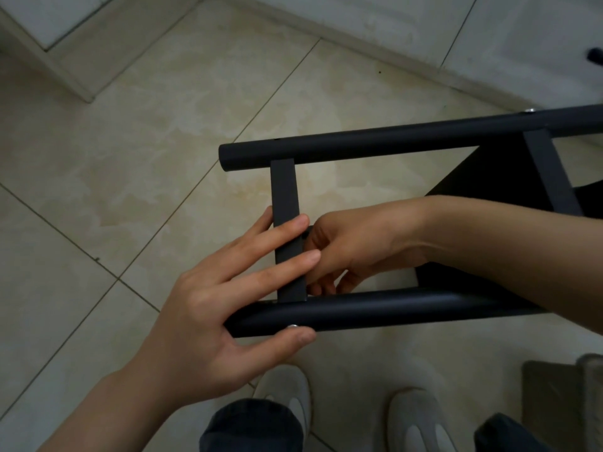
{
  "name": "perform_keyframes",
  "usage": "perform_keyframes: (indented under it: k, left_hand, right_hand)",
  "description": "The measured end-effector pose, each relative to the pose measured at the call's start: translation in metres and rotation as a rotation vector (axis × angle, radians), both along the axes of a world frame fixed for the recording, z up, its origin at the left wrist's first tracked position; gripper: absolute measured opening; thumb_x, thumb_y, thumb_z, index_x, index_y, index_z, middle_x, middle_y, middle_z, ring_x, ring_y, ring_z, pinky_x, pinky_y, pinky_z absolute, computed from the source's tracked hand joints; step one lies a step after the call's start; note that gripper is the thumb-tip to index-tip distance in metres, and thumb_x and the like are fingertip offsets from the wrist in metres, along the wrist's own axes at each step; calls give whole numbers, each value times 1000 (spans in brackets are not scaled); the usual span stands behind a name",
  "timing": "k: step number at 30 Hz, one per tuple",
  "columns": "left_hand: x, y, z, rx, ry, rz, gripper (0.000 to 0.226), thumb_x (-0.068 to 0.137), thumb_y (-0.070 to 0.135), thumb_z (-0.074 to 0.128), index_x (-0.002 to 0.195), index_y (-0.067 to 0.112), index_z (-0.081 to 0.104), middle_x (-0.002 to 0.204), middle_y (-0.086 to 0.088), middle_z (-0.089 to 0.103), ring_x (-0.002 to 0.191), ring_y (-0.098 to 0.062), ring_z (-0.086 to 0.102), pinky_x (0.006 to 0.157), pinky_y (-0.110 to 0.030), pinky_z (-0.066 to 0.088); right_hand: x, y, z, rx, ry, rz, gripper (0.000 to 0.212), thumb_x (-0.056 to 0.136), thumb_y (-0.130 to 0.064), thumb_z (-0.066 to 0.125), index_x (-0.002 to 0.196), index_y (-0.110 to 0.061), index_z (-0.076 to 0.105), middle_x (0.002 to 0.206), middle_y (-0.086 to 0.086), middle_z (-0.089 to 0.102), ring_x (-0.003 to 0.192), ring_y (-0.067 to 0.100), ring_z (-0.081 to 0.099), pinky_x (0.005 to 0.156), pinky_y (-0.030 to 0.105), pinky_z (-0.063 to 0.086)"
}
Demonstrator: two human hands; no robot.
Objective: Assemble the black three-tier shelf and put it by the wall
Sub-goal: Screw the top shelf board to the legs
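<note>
A black shelf frame (489,177) is held on its side above the floor (146,158), over the person's feet. Two round tubes run left to right: an upper tube (391,140) and a lower tube (391,309). A flat crossbar (285,190) joins them near their left ends.

The left hand (212,314) grips the left end of the lower tube. Its fingers (277,236) lie straight and slightly apart across the front of the crossbar, and the thumb presses the tube from underneath, just beside a silver screw (292,326).

The right hand (352,249) reaches in from the right, between the two tubes. Its fingers are curled together against the right edge of the crossbar, touching the left fingertips. Whether they pinch anything cannot be told.

The floor is pale beige tile with thin dark joints. A white wall base (359,37) runs along its far edge. Two pale shoes (287,396) stand at the near edge, below the frame.
</note>
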State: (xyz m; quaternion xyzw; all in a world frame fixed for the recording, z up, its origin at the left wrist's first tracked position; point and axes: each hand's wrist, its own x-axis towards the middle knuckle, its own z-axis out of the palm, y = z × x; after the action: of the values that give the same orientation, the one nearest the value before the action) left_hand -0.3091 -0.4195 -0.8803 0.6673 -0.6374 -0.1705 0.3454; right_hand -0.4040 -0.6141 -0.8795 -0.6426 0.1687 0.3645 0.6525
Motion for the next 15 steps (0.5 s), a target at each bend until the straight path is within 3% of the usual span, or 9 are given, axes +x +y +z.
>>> perform_keyframes:
  k: [5, 8, 15]
  left_hand:
    - [-1, 0, -1, -1, 13, 8, 52, 86, 41, 69, 132, 17, 59, 152, -4, 47, 146, -27, 41, 116, -39, 40]
    - [-1, 0, -2, -1, 16, 9, 52, 85, 39, 69, 132, 17, 59, 152, -4, 47, 145, -27, 42, 115, -40, 41]
    - [-1, 0, -2, -11, 11, 9, 52, 86, 39, 69, 131, 15, 59, 151, -5, 48, 145, -26, 42, 116, -37, 39]
  right_hand:
    - [-2, -4, 4, 58, -10, -23, 21, 95, -9, 59, 112, 2, 66, 91, 8, 61, 76, 15, 53, 75, 27, 44]
    - [-4, -4, 5, 41, -51, -13, 27, 94, -5, 59, 115, 11, 62, 98, 14, 59, 86, 22, 52, 79, 30, 44]
    - [-3, 0, 0, 68, 25, 1, 30, 99, -14, 54, 118, 8, 61, 99, 13, 62, 91, 24, 56, 81, 31, 47]
